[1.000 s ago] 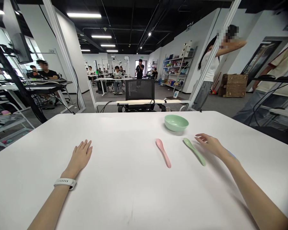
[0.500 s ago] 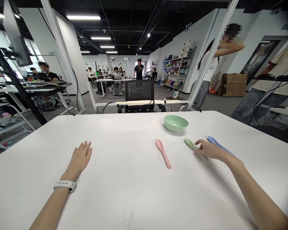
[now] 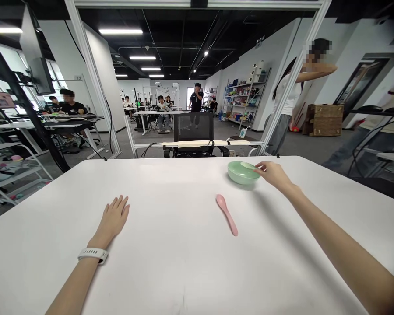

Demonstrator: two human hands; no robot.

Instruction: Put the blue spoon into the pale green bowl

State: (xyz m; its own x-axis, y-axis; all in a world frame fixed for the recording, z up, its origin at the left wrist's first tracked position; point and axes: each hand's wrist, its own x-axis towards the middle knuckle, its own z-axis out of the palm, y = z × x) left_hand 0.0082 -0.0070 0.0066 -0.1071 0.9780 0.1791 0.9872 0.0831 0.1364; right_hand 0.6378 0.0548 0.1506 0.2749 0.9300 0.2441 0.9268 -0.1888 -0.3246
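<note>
The right hand (image 3: 273, 174) is out at the far right of the table, fingers and thumb closed in a pinch around the handle of a green spoon (image 3: 247, 165). The spoon's scoop lies inside a pale green bowl (image 3: 241, 174), and its handle crosses the bowl's right rim into the fingertips, so the hand is touching the spoon and sits just beside the bowl. The left hand (image 3: 113, 217) lies well apart, on the left of the white table (image 3: 170, 186), palm down, fingers loosely spread and holding nothing, with a white watch (image 3: 93, 255) on its wrist. A pink spoon (image 3: 226, 215) lies flat on the tabletop between the hands, much nearer the right one, just on the near side of the bowl, its scoop pointing far and its handle angled near and right. Beyond the table's far edge stands a mesh-backed chair (image 3: 193, 127). Farther off to the right, a person (image 3: 287, 98) stands with one arm raised to the head, near a wooden crate (image 3: 323, 120). Shelves (image 3: 244, 99) line the far right wall, and other people sit at desks on the far left.
</note>
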